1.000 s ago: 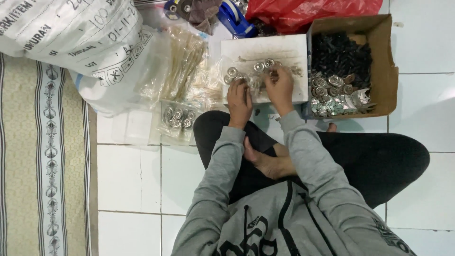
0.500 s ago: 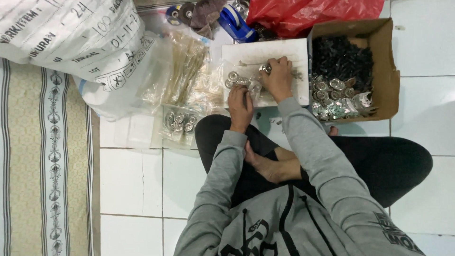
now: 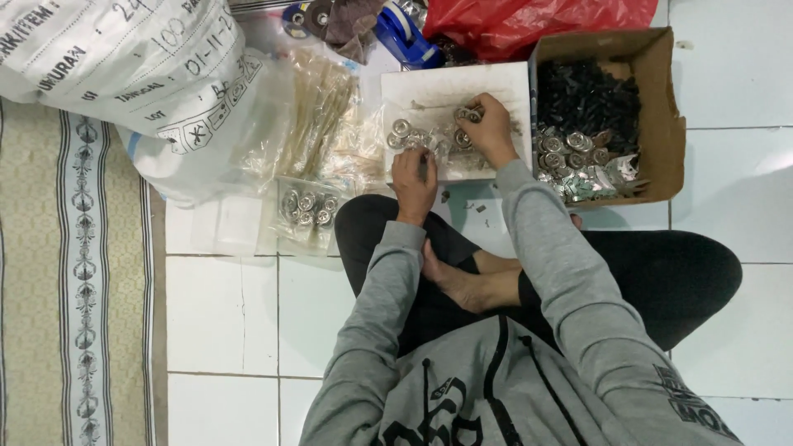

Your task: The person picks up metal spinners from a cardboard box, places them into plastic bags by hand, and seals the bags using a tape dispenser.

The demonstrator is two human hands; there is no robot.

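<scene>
A large white woven plastic sack [image 3: 124,74] lies at the upper left, touching a patterned beige mat [image 3: 66,272]. At the upper right sits an open brown cardboard box [image 3: 661,107] holding black and silver parts. Just left of it lies a flat white foam board [image 3: 450,91], on which a loose heap of small round silver metal rings [image 3: 417,136] rests. The right hand [image 3: 491,132] pinches one ring at the heap's far edge, fingers pressed together. The left hand [image 3: 413,182] rests on the heap's near side, fingers curled; its exact grip cannot be told.
</scene>
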